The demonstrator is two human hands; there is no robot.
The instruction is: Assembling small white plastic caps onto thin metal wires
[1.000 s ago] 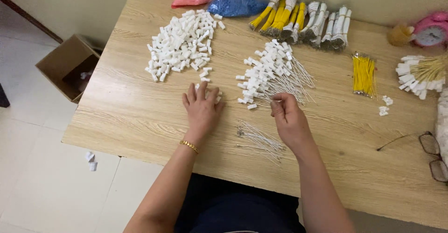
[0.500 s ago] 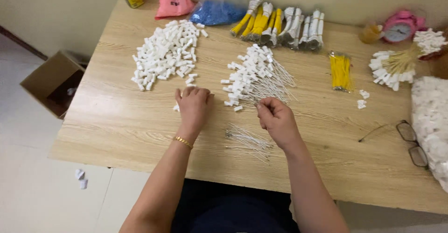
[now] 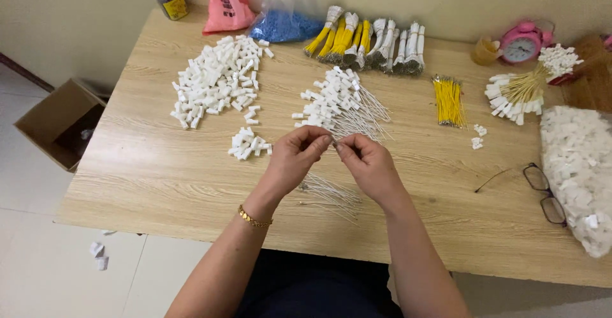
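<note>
White plug pieces (image 3: 250, 144) lie beside the left hand (image 3: 294, 159); both hands' fingers pinch something small, too tiny to tell, above loose thin wires (image 3: 331, 194) on the wooden worktop (image 3: 159, 171); right hand (image 3: 368, 165) touches left.

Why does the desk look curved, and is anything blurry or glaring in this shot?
In the head view, wide-lens distortion bows the wooden table edges outward. Light is soft and even, with faint shadows under the left hand and right hand. No harsh glare; the pile of white connectors stays sharp, while what the fingertips pinch is too small to make out.
</note>
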